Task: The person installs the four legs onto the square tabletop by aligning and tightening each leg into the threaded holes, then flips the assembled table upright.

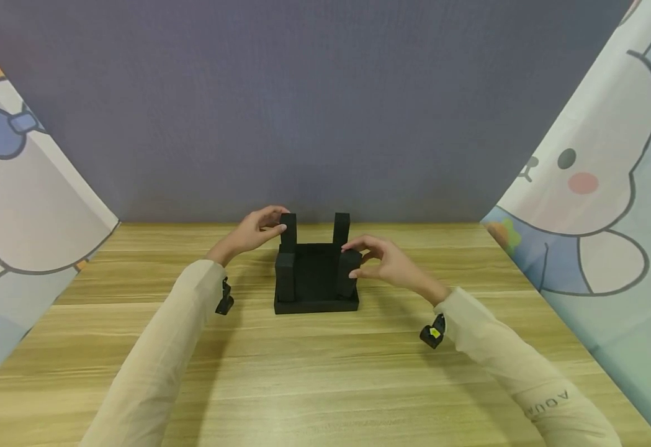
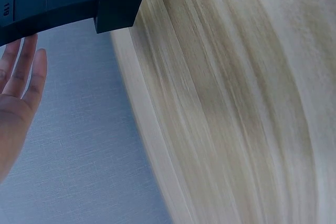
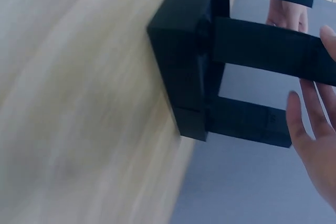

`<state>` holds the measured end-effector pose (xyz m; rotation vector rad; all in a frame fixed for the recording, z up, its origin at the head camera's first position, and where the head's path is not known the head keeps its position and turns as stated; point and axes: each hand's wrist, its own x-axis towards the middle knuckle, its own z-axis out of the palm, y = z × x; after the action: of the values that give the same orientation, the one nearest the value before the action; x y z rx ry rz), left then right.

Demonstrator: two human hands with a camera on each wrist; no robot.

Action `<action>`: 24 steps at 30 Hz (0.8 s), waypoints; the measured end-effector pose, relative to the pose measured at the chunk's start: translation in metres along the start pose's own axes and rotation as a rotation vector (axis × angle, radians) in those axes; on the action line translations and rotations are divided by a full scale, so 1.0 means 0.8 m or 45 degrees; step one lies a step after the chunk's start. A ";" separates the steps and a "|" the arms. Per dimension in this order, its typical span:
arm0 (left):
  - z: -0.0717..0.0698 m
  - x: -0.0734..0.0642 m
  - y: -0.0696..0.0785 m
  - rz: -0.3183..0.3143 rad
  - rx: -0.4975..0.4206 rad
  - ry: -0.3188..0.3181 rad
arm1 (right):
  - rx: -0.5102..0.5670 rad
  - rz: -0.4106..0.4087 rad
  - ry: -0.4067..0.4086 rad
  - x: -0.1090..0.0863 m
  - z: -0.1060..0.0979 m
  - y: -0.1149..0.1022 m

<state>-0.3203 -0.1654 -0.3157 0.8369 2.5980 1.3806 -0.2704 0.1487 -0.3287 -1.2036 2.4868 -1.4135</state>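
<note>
A black square base (image 1: 316,307) with a raised rim stands on the table, a black post rising at each corner. My left hand (image 1: 252,231) holds the far left post (image 1: 288,231) near its top, thumb on the near side, fingers partly hidden behind. In the left wrist view, fingertips of the left hand (image 2: 18,93) meet that post (image 2: 52,3). With thumb and fingers, my right hand (image 1: 383,261) grips the top of the near right post (image 1: 349,276). Untouched are the near left post (image 1: 285,279) and the far right post (image 1: 341,230).
The wood-grain table (image 1: 314,372) ends at a grey upright panel (image 1: 314,112) just behind the base. Cartoon-printed sheets flank the table, one at left (image 1: 35,198) and one at right (image 1: 599,186). A black wrist device (image 1: 433,332) hangs under the right sleeve.
</note>
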 end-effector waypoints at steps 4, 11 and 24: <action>0.001 0.000 -0.002 -0.001 0.001 -0.004 | -0.003 0.014 0.092 -0.008 0.007 -0.017; 0.001 0.000 -0.001 -0.004 0.002 -0.002 | -0.027 0.011 0.118 -0.009 0.008 0.001; 0.003 0.001 0.000 0.006 0.013 0.001 | -0.060 -0.005 -0.071 -0.004 -0.011 0.016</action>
<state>-0.3204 -0.1632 -0.3170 0.8449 2.6071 1.3706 -0.2794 0.1606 -0.3344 -1.2396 2.4954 -1.3103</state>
